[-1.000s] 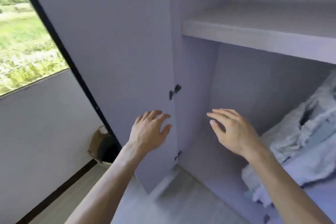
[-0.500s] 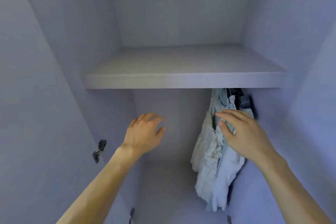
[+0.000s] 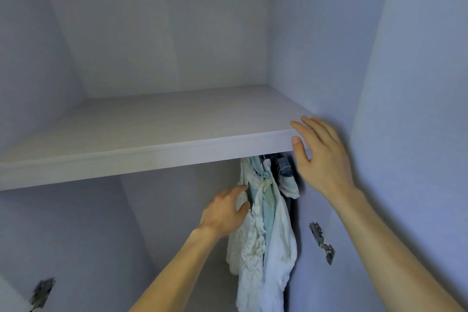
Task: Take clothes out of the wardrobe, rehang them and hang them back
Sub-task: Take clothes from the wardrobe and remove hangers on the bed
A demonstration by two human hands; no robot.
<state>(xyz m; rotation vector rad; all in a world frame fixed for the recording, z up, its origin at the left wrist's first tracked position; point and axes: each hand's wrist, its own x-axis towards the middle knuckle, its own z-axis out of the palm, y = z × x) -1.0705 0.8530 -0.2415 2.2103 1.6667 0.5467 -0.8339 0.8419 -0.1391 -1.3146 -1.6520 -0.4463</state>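
Far left, low down, there's a door hinge [image 3: 41,291], too blurry to make out properly. The wardrobe shelf [image 3: 152,154] runs right across and hides whatever the clothes hang from, so no rail or hangers are visible. The left hand [image 3: 225,213] is under the shelf with a fold of the pale clothes [image 3: 263,235] pinched between thumb and fingers, its fingertips buried in the fabric. The bunch hangs at the right end of the wardrobe, with something dark and denim-looking [image 3: 283,167] mostly tucked behind it, and the bottom is cut off. The right hand [image 3: 321,157] is loosely spread with its fingers resting on the shelf's right corner and its thumb on the front edge. There's another hinge [image 3: 321,242] on the right wall.
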